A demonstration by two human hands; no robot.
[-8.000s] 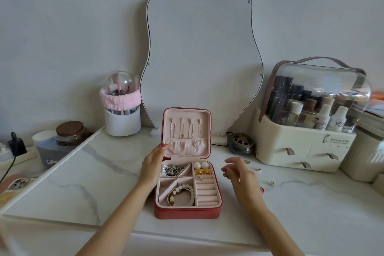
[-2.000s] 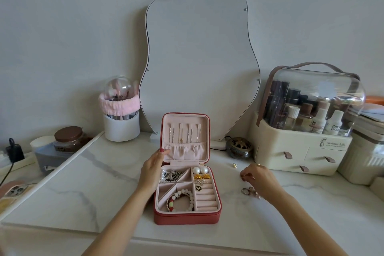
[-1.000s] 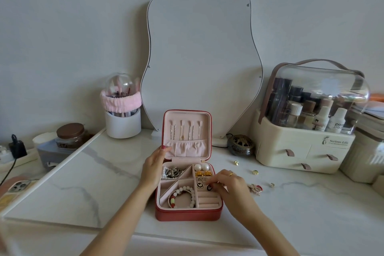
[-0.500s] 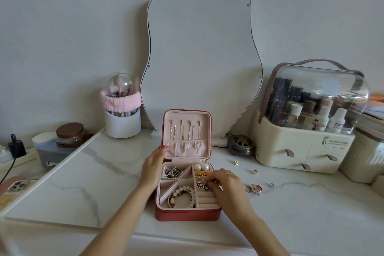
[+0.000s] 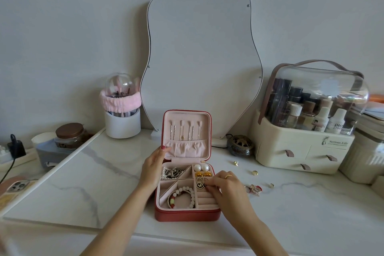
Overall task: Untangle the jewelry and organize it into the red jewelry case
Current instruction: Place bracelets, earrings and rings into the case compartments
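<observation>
Case (image 5: 187, 215) mostly filled; my right hand (image 5: 225, 186) pinches an earring (image 5: 204, 185) into it, left hand (image 5: 152, 167) steadies the lid (image 5: 187, 113), four pieces (image 5: 254, 188) left on the counter (image 5: 301, 210).

Red jewelry case (image 5: 187, 215), open on the marble top, lid upright with thin pins in its pink lining. Compartments hold a tangled chain cluster (image 5: 171, 172), a white bead bracelet (image 5: 182, 196), two pearl studs (image 5: 201, 167) and round dark earrings (image 5: 200, 185). Loose earrings (image 5: 254, 189) lie right of the case.
</observation>
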